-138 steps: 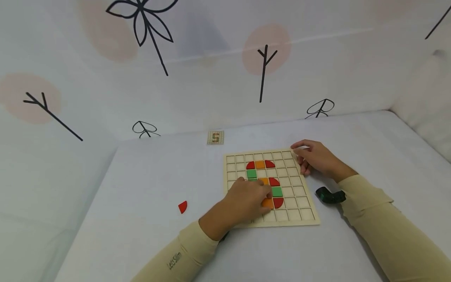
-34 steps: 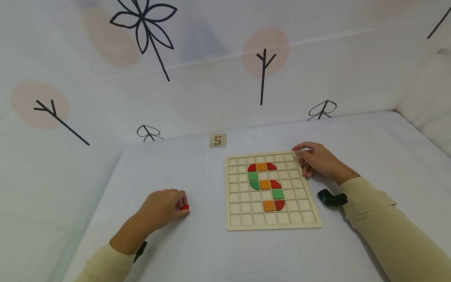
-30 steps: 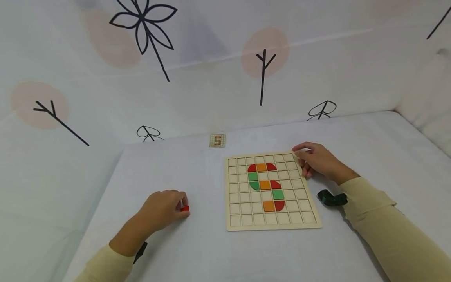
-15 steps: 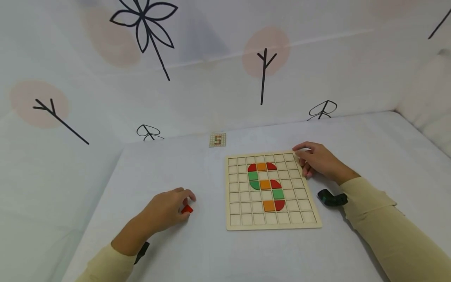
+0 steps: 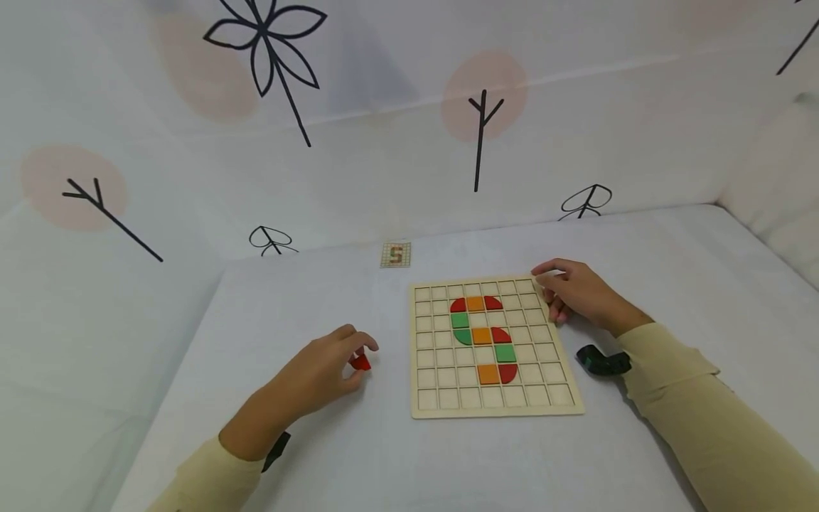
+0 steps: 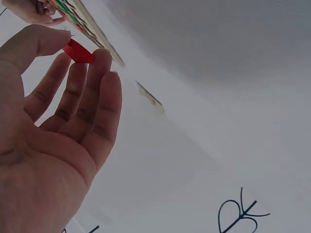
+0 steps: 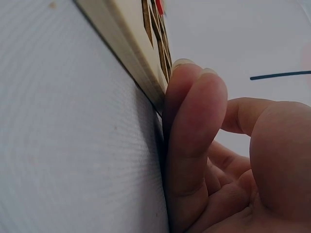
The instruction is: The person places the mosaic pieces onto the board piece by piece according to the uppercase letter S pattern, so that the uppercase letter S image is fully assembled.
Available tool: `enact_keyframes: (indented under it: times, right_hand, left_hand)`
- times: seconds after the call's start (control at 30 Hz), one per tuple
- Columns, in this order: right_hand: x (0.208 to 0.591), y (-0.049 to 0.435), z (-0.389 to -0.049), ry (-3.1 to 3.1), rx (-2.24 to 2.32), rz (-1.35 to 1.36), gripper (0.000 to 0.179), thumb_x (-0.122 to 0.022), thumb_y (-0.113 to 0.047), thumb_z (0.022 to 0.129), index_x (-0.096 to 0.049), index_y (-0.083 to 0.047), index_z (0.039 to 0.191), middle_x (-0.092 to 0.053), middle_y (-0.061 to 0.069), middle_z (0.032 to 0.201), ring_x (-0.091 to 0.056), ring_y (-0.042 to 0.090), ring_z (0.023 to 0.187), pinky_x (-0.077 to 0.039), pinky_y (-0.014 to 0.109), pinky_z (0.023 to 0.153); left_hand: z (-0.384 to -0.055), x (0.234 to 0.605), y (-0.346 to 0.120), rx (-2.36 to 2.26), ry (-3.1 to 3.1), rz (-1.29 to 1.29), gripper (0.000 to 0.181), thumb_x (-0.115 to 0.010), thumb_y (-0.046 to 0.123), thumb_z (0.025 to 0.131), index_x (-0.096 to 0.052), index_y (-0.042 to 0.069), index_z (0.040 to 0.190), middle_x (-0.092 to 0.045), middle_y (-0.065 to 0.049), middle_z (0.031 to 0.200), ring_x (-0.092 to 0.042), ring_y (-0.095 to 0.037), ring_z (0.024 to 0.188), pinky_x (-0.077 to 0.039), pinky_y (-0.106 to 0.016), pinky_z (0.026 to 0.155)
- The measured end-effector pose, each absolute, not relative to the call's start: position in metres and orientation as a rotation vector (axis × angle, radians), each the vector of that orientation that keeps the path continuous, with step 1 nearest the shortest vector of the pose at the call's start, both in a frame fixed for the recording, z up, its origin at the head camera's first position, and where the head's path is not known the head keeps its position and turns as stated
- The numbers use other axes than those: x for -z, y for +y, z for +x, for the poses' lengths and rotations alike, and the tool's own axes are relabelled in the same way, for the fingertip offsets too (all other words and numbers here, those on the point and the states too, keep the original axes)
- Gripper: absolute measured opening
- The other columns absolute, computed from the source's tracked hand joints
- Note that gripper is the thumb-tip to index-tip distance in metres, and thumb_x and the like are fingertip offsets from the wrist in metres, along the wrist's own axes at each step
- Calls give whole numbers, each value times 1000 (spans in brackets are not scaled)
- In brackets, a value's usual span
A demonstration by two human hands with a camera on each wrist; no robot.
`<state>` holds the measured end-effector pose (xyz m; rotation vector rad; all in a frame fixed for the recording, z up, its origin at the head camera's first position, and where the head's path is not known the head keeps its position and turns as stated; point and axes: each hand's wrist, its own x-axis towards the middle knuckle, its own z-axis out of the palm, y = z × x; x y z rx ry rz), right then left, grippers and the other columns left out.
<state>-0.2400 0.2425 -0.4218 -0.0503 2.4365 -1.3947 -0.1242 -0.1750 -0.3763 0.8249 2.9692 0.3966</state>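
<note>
My left hand (image 5: pixel 320 373) pinches a red quarter-circle tile (image 6: pixel 78 52) between thumb and fingertip, left of the board. The other fingers curve loosely in the left wrist view. A pale wooden grid board (image 5: pixel 448 398) carries red, orange and green tiles in an S-like curve. Its lower end has an orange square tile (image 5: pixel 488 374) beside a red quarter-circle tile (image 5: pixel 507 373). At the board's far right corner rests my right hand (image 5: pixel 579 293), its loosely bent fingers against the edge. Close up in the right wrist view, fingertips (image 7: pixel 201 104) touch the board's side (image 7: pixel 129 53).
Behind the board lies a small card (image 5: pixel 395 254) printed with an S on a grid. A dark wrist device (image 5: pixel 603 360) shows below the right wrist. White cloth covers the table (image 5: pixel 320 462), and a patterned white cloth (image 5: pixel 397 163) rises behind it.
My left hand has left the board, picked the red quarter-circle tile off the table and carried it rightward toward the board. The right hand keeps its place at the board's edge.
</note>
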Motion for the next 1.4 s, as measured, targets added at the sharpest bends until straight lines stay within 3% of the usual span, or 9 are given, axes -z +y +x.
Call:
enact_keyframes:
  times: [0.47, 1.4]
  right_hand:
    - [423, 243, -240, 2443, 1389, -57, 42, -44, -27, 106, -44, -4, 142, -58, 9, 86, -65, 17, 59, -55, 30, 56]
    - [422, 244, -240, 2445, 1386, -67, 43, -44, -29, 107, -44, -5, 142, -58, 9, 86, -66, 16, 58, -55, 30, 55]
  left_hand:
    - [-126, 376, -131, -465, 2866, 841, 42, -74, 13, 87, -61, 19, 127, -61, 8, 104, -61, -4, 88, -53, -18, 76]
    - [-139, 384, -55, -394, 2757, 1011, 32, -68, 12, 90, -67, 21, 121, -63, 7, 105, -53, -4, 80, -45, -13, 71]
